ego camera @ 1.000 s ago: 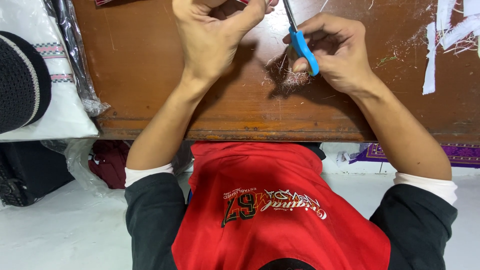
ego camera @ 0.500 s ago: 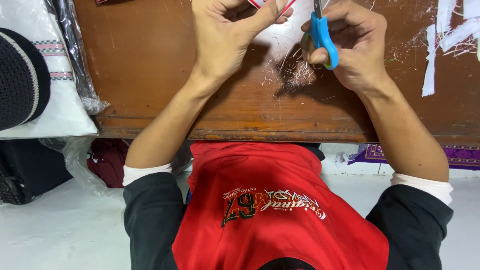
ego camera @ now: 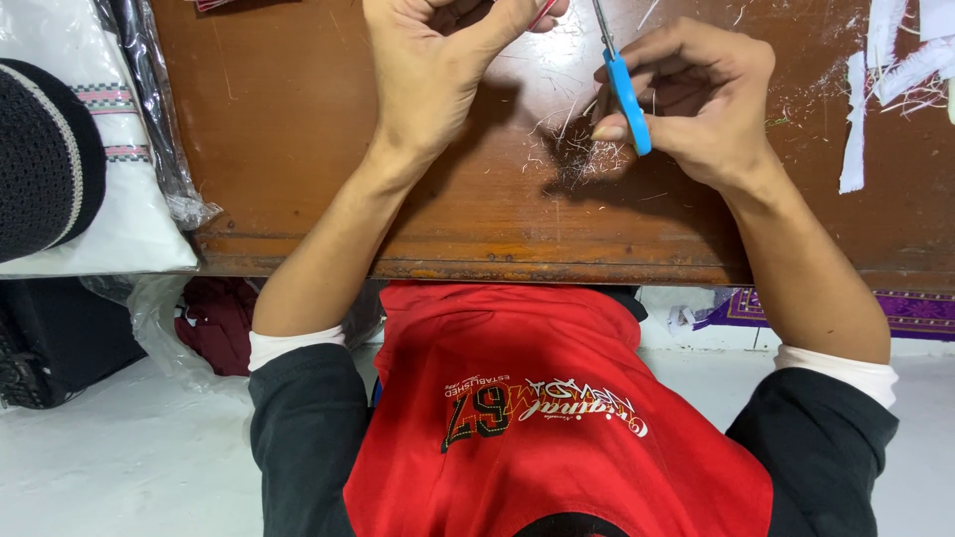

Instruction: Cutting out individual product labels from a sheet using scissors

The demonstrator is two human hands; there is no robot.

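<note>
The blue-handled metal scissors [ego camera: 625,94] sit at one o'clock near the top edge, gripped by the right hand [ego camera: 696,99], fingers curled through the handle. At twelve o'clock the left hand [ego camera: 438,70] pinches a thin red piece [ego camera: 542,14]. Between them, a heap of fine thread clippings [ego camera: 582,154] litters the brown wooden desk [ego camera: 298,129]. White fabric strips [ego camera: 875,80] lie at two o'clock.

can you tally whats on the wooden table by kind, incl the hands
hands: 2 (left hand, right hand)
blue-handled scissors: 1, held in the right hand
small red-edged piece: 1, pinched in the left hand, mostly hidden
pile of thread clippings: 1
cluster of white fabric strips: 1
total: 6 on the table
</note>
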